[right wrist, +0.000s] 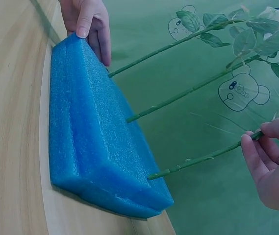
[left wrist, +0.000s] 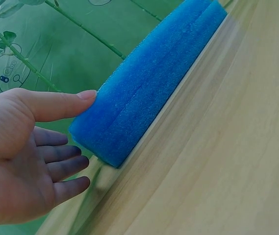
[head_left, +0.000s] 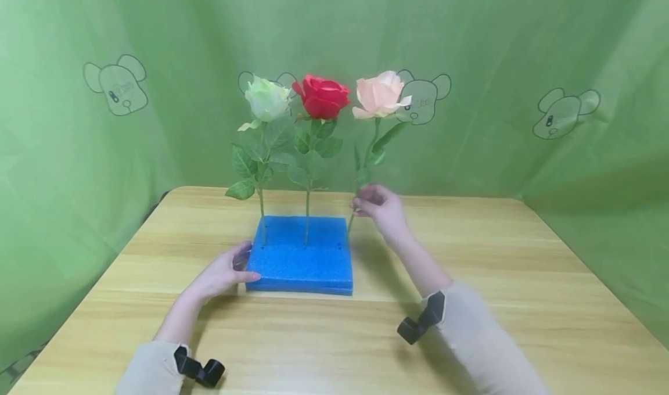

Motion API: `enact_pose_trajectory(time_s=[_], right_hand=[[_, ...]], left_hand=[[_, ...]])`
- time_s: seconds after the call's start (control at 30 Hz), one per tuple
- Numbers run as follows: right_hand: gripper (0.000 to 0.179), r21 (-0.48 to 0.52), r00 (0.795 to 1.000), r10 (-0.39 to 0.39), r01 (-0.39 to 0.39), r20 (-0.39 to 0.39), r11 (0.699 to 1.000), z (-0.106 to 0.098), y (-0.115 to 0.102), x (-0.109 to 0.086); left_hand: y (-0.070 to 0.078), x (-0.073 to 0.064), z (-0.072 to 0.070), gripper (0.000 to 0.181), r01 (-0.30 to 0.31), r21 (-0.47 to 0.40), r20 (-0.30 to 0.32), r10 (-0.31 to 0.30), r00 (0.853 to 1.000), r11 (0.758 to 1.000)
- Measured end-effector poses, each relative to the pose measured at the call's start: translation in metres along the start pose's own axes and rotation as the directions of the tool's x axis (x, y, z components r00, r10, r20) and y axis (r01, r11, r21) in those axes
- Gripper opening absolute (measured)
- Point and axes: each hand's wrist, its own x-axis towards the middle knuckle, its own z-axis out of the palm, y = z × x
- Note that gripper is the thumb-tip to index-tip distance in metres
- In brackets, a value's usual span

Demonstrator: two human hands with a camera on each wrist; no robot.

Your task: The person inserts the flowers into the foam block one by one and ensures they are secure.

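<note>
A blue foam block (head_left: 298, 267) lies on the table with two artificial roses standing in it: a pale green rose (head_left: 268, 99) on the left and a red rose (head_left: 323, 96) in the middle. My right hand (head_left: 384, 209) pinches the stem of a peach rose (head_left: 380, 96) between thumb and fingers. That stem's lower end (right wrist: 154, 176) is at the block's right side; whether it sits in a hole I cannot tell. At the block's left front corner my left hand (left wrist: 31, 152) rests its straight thumb on the foam, with the fingers extended beside the left side.
The block's top has several small dark holes. Under it is a wood-grain table (head_left: 470, 255), backed by a green curtain (head_left: 334, 23) printed with cartoon animal heads. A black wrist device (head_left: 423, 319) sits on the right sleeve, another (head_left: 201, 369) on the left.
</note>
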Motion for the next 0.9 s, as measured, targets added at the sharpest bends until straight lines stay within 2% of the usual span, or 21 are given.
enact_pose_trajectory(time_s=[0.73,0.9], right_hand=[[0.023,-0.052,0.998,-0.058,0.059,0.019,0.997,0.01,0.007,0.003],[0.02,-0.065,0.999,-0.045,0.047,0.026,0.997,0.011,0.01,0.002]], left_hand=[[0.0,-0.001,0.0,0.083,0.0,0.018,-0.001,0.0,1.0,1.0],[0.0,-0.001,0.0,0.083,0.0,0.022,-0.003,0.0,1.0,1.0]])
